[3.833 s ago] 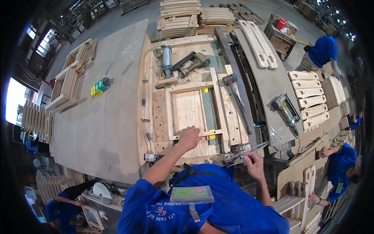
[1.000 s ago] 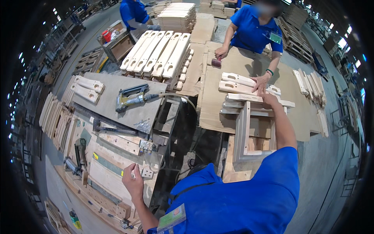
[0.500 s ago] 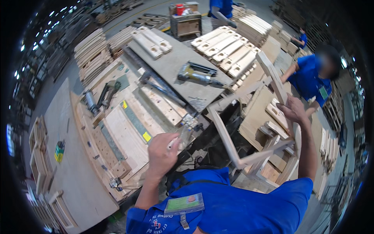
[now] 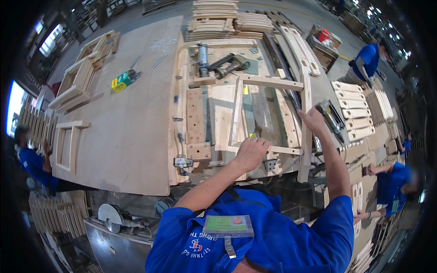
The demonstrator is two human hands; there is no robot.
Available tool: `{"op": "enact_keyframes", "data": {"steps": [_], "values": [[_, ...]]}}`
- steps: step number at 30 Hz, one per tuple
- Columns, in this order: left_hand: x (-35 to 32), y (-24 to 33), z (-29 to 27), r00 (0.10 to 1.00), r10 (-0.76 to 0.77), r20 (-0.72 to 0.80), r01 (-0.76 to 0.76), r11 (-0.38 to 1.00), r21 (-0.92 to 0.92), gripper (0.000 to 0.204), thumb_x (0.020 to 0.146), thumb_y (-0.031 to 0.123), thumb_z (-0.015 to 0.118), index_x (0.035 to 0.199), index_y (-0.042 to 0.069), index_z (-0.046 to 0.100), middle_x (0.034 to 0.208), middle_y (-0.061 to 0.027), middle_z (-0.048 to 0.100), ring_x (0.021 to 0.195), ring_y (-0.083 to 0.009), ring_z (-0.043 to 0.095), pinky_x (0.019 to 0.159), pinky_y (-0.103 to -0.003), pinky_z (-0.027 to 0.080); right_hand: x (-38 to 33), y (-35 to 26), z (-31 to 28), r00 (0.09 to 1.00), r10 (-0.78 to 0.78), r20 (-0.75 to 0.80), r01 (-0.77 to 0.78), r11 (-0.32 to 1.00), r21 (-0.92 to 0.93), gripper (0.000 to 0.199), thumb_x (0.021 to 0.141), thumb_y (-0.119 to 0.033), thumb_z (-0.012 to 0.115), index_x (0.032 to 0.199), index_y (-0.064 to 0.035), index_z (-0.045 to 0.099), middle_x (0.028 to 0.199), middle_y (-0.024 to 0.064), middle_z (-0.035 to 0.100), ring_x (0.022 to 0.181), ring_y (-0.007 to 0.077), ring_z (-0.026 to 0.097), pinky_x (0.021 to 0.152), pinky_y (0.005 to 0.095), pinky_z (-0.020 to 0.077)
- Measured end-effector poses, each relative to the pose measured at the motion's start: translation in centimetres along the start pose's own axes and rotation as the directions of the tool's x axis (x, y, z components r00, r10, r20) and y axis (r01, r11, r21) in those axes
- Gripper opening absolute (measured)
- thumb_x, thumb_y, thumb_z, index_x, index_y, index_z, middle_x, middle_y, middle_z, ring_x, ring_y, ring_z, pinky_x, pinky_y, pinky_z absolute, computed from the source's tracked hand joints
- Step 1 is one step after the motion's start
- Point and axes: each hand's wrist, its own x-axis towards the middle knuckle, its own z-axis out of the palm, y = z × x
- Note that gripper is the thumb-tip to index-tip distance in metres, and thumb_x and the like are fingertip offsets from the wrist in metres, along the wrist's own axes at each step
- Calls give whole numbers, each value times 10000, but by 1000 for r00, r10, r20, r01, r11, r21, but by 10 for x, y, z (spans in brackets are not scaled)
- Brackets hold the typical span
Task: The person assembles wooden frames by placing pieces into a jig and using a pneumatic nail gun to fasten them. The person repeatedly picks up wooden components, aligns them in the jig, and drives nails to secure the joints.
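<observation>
I hold a pale wooden frame (image 4: 272, 83) of thin slats over the wooden clamping jig (image 4: 218, 118) on the workbench. My left hand (image 4: 250, 152) grips the frame's near rail. My right hand (image 4: 313, 120) grips its long right-hand leg (image 4: 305, 132), which reaches down past the bench edge. The frame hangs tilted above the jig's flat boards.
A nail gun (image 4: 230, 65) lies at the jig's far end, another tool (image 4: 331, 117) to the right. A large plywood table (image 4: 132, 104) with a green box (image 4: 120, 82) and stacked frames (image 4: 84, 68) lies left. Wood stacks (image 4: 227, 16) stand behind. People in blue work around.
I have turned from the side stack back to the jig bench, carrying the wooden frame. Both hands now hold it over the jig.
</observation>
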Motion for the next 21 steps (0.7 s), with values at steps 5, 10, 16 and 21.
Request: {"op": "enact_keyframes", "data": {"steps": [5,10,16,21], "values": [[-20,-55,6,983,-182,30,183,983,-28,233,915,242,757,1059,94,648,986,-75,694,973,-286,688,823,-454,531,28,-69,55,988,-42,151,45,999,-19,762,930,-625,682,1234,73,655,1223,339,715,1196,472,686,1028,523,518],[-21,-76,9,957,-287,37,287,958,3,214,940,260,740,1056,99,661,977,-84,702,947,-305,689,826,-470,523,68,-93,91,972,-121,200,133,990,-46,787,937,-622,668,1296,77,628,1263,351,700,1215,485,677,1039,536,530],[-15,-96,11,913,-401,73,400,916,34,210,998,306,675,1055,104,674,953,-96,714,944,-314,693,815,-481,516,99,-120,126,951,-153,267,164,986,-21,776,936,-611,667,1288,79,631,1261,347,704,1216,475,683,1041,531,535],[-33,-104,17,880,-469,71,468,883,23,234,964,283,720,1100,93,699,972,-100,717,954,-315,695,872,-464,521,98,-117,167,944,-177,278,190,982,-18,709,969,-542,659,1302,82,599,1173,339,730,1122,483,717,985,533,568]]}}
